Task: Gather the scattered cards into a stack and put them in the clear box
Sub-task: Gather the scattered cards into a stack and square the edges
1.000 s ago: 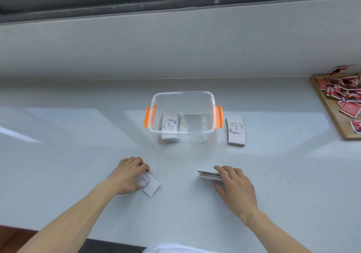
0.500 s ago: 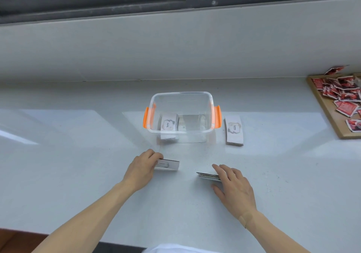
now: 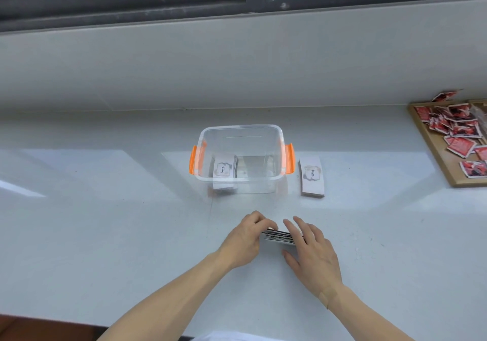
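A clear box [image 3: 241, 180] with orange side clips stands in the middle of the white counter. Inside it, at the left, a stack of white "love" cards [image 3: 224, 169] leans upright. Another stack of the same cards [image 3: 311, 176] lies flat on the counter just right of the box. In front of the box, a small stack of cards [image 3: 279, 236] rests on the counter between my hands. My left hand [image 3: 245, 240] presses its left end with curled fingers. From the right, my right hand [image 3: 312, 248] lies over it with fingers spread on top.
A wooden tray [image 3: 432, 145] with several red-and-white packets sits at the far right. A grey wall and a dark window frame rise behind the counter. The counter's front edge runs below my forearms.
My left hand has carried a single card from the lower left over to the stack under my right hand. Both hands now meet on that stack.
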{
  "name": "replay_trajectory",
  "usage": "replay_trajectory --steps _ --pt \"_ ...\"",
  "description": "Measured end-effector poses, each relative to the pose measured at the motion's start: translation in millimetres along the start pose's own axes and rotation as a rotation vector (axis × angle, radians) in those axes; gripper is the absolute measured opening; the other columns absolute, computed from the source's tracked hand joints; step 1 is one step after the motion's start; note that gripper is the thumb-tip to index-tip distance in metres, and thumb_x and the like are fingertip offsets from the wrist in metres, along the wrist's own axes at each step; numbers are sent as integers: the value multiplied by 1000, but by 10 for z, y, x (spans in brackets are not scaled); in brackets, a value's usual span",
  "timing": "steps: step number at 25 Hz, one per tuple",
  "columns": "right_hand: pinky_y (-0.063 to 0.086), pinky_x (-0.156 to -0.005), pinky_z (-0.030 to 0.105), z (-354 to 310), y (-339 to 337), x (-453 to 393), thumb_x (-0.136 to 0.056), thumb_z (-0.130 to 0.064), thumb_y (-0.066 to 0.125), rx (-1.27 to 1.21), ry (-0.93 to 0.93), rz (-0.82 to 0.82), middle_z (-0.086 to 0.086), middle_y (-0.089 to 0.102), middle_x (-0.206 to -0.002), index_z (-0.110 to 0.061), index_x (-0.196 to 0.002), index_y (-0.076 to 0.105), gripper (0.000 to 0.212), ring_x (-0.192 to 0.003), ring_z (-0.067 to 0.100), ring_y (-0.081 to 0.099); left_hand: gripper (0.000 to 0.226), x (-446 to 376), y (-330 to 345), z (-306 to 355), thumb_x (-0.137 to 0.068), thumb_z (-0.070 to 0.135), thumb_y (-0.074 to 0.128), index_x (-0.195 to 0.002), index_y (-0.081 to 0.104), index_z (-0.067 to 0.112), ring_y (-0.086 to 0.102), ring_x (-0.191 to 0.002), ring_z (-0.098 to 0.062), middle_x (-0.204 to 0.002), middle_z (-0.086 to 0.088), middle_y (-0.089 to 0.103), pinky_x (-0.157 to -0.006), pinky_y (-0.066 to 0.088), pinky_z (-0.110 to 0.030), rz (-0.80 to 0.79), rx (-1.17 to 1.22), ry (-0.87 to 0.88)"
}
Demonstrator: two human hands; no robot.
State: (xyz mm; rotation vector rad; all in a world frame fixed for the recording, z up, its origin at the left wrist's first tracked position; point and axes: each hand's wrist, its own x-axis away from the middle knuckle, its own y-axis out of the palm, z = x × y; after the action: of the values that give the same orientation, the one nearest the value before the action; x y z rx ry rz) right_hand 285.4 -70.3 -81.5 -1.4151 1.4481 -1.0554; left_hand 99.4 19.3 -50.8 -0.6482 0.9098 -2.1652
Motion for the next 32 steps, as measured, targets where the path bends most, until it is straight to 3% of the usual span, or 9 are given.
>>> replay_trajectory --steps 3,7,11,16,19,22,24,28,32 --pt "57 -71 40 16 -4 -51 -74 -40 77 8 0 12 2 51 -142 -28 -138 42 73 -116 30 55 67 -26 56 51 -73 -16 38 -127 54 20 51 -109 -24 -118 -7 50 -86 50 -44 -84 16 -7" --pt "56 -66 38 9 -9 -67 -72 -37 79 11 -1 23 2 56 -135 -28 -132 47 69 -110 30 57 57 -65 145 125 -76 -4 49 -127 52 21 52 -113 -21 -120 -4 51 -92 48 -39 -100 86 -87" --pt "51 -55 34 -5 -26 -87 -74 -30 78 -6 4 39 -4 63 -108 -25 -112 58 44 -88 26 59 47 -93 213 141 -80 8 62 -124 51 20 52 -109 -21 -121 -3 49 -95 45 -36 -102 112 -140" --pt "44 -50 32 -25 -98 -137 -81 -31 73 -34 52 -24 -7 59 -85 -23 -95 61 20 -78 22 53 42 -49 299 204 -82 8 62 -117 44 21 54 -96 -17 -107 -1 53 -85 46 -32 103 298 -336" --pt "47 -61 33 -5 -129 -183 -87 -36 63 -240 164 -89 -14 58 -91 -30 -100 57 15 -89 15 50 31 -32 298 250 -82 15 66 -105 50 27 55 -88 -13 -97 5 60 -74 43 -24 171 475 -446" --pt "47 -65 31 -54 -196 -212 -81 -36 71 -757 352 -168 -13 65 -81 -36 -87 60 12 -80 6 58 29 -37 134 276 -80 7 70 -98 55 24 60 -89 -11 -95 8 66 -82 46 -26 251 637 -425" --pt "44 -60 32 -100 -199 -200 -77 -38 73 -834 387 -177 -6 62 -70 -29 -76 59 17 -71 9 57 33 -9 7 304 -82 3 66 -104 55 25 61 -97 -13 -103 7 65 -89 49 -30 239 552 -298" --pt "48 -62 38 -243 -193 -200 -77 -39 70 -628 302 -93 -9 60 -73 -27 -78 56 19 -77 11 53 48 82 -85 348 -88 2 54 -127 48 29 56 -95 -17 -113 3 55 -84 46 -26 241 62 47" --pt "49 -61 35 -318 -150 -196 -83 -33 68 -581 284 3 -12 61 -77 -36 -93 56 17 -77 10 55 58 176 16 389 -85 4 58 -138 41 23 60 -98 -26 -120 -6 58 -86 52 -36 336 -186 125"
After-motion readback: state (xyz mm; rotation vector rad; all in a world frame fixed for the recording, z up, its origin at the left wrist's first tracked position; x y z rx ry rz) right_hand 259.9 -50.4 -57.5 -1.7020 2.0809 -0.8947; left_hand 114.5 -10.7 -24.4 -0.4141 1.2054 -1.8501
